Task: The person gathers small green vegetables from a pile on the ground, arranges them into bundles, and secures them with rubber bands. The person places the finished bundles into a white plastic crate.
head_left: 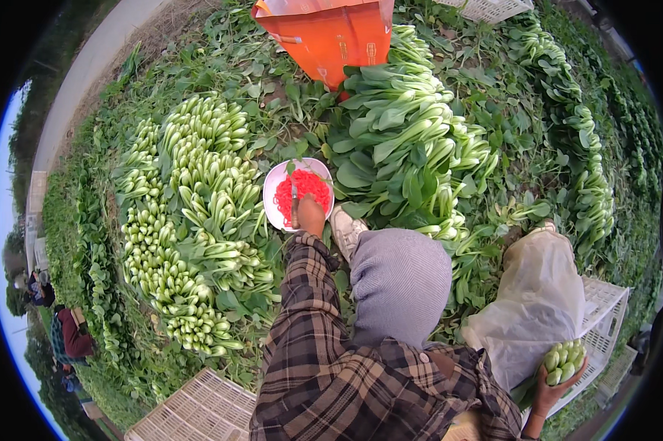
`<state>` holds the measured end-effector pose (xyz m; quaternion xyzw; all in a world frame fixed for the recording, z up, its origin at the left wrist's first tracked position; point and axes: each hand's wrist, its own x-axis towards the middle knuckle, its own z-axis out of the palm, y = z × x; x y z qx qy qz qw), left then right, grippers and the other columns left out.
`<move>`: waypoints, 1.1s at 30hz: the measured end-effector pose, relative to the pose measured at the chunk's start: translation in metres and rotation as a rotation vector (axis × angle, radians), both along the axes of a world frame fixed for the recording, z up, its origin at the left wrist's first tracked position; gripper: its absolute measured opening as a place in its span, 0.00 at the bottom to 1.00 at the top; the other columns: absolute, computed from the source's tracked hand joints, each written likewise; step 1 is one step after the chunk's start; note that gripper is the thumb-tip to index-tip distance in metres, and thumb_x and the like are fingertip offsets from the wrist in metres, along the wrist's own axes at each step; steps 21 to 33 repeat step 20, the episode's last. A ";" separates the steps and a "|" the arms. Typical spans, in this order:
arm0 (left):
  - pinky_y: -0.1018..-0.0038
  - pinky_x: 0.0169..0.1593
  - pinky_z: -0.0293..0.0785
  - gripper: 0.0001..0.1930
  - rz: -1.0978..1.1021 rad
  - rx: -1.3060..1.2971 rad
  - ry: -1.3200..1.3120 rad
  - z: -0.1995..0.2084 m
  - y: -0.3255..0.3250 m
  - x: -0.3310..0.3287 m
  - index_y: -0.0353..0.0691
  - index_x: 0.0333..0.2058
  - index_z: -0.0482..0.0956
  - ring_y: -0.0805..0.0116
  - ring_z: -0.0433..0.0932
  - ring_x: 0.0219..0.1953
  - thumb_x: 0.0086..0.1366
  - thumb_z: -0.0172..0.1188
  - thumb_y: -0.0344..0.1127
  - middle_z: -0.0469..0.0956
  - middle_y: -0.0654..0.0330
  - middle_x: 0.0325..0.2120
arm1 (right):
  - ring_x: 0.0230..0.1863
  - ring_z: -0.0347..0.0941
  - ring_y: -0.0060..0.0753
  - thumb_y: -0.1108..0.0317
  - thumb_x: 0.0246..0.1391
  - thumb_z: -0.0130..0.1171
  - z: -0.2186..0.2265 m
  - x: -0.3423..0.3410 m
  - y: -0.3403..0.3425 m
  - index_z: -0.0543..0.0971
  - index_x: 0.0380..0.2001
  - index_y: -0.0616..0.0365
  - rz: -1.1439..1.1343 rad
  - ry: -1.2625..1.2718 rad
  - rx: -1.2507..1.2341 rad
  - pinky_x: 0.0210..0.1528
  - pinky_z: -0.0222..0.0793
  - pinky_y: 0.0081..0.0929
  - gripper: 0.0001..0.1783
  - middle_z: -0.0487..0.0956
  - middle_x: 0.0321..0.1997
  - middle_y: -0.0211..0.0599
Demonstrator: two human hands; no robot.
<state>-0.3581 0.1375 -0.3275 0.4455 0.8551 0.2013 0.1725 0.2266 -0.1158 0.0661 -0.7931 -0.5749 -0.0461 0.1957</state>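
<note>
My left hand (311, 214) reaches down into a white bowl (273, 209) of red bands (311, 187), its fingertips hidden among them. Along the left edge of that hand runs a narrow knife (294, 203); whether the hand grips it I cannot tell. At the lower right, my right hand (554, 389) is wrapped round a bunch of bok choy (564, 361), its pale green stem ends facing up. That bunch is held beside my knee, which is draped in a translucent plastic sheet (535, 301).
Cut bok choy (199, 220) lies in rows left of the bowl, with another row (427, 125) to its right. An orange bag (335, 44) stands ahead. Plastic crates (199, 408) flank me. A shoe (346, 231) is beside the bowl. Another person (74, 334) is far left.
</note>
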 end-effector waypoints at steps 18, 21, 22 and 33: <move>0.65 0.37 0.75 0.06 0.112 0.031 -0.114 -0.001 -0.004 -0.016 0.39 0.30 0.80 0.55 0.80 0.32 0.51 0.61 0.30 0.81 0.52 0.27 | 0.70 0.46 0.49 0.57 0.39 0.68 -0.005 0.007 -0.004 0.48 0.68 0.59 -0.009 -0.034 0.016 0.70 0.40 0.43 0.56 0.51 0.70 0.48; 0.63 0.41 0.75 0.05 0.231 0.041 -0.382 -0.015 -0.007 -0.031 0.41 0.29 0.81 0.60 0.81 0.35 0.53 0.62 0.31 0.82 0.55 0.36 | 0.71 0.44 0.48 0.57 0.40 0.67 -0.007 0.009 -0.007 0.47 0.68 0.58 0.008 -0.033 0.022 0.71 0.39 0.43 0.56 0.49 0.71 0.47; 0.63 0.41 0.75 0.05 0.231 0.041 -0.382 -0.015 -0.007 -0.031 0.41 0.29 0.81 0.60 0.81 0.35 0.53 0.62 0.31 0.82 0.55 0.36 | 0.71 0.44 0.48 0.57 0.40 0.67 -0.007 0.009 -0.007 0.47 0.68 0.58 0.008 -0.033 0.022 0.71 0.39 0.43 0.56 0.49 0.71 0.47; 0.63 0.41 0.75 0.05 0.231 0.041 -0.382 -0.015 -0.007 -0.031 0.41 0.29 0.81 0.60 0.81 0.35 0.53 0.62 0.31 0.82 0.55 0.36 | 0.71 0.44 0.48 0.57 0.40 0.67 -0.007 0.009 -0.007 0.47 0.68 0.58 0.008 -0.033 0.022 0.71 0.39 0.43 0.56 0.49 0.71 0.47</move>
